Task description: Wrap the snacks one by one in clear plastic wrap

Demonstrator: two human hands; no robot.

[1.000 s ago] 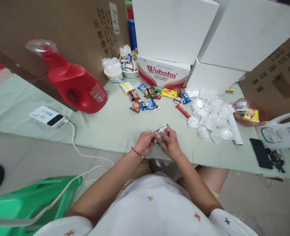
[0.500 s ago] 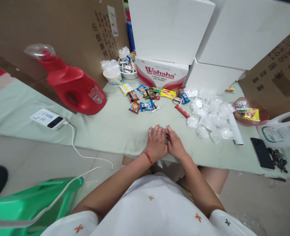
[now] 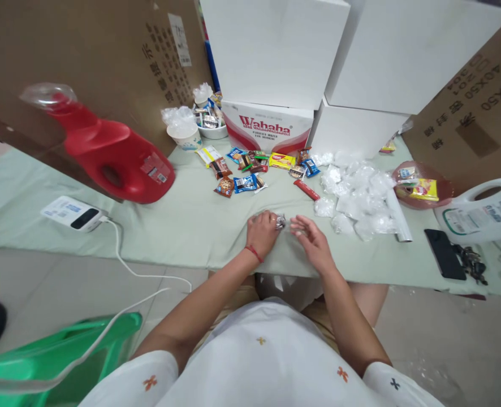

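My left hand [image 3: 262, 233], with a red string on its wrist, is closed around a small shiny silver-and-dark packet [image 3: 280, 221] just above the cloth-covered table. Most of the packet is hidden by the fingers. To its right, my right hand [image 3: 314, 243] is open, its fingers apart and pointing towards the packet. A bit of clear film seems to show between the two hands, too faint to make out. Beyond them lie several wrapped snacks [image 3: 245, 183], and a red stick packet [image 3: 306, 190] lies nearer the right hand.
Crumpled clear plastic bags [image 3: 356, 192] are heaped to the right, beside a clear roll [image 3: 398, 217]. A pink bowl [image 3: 443, 195], white jug [image 3: 483, 212] and phone [image 3: 444, 254] stand farther right. On the left are a red jug [image 3: 119, 152] and a white cabled device [image 3: 72, 213]. White boxes [image 3: 271, 51] stand behind.
My hands, earlier pressed together over the packet, have come apart. The right hand has moved right and opened, while the left keeps hold of the packet. The view has shifted slightly.
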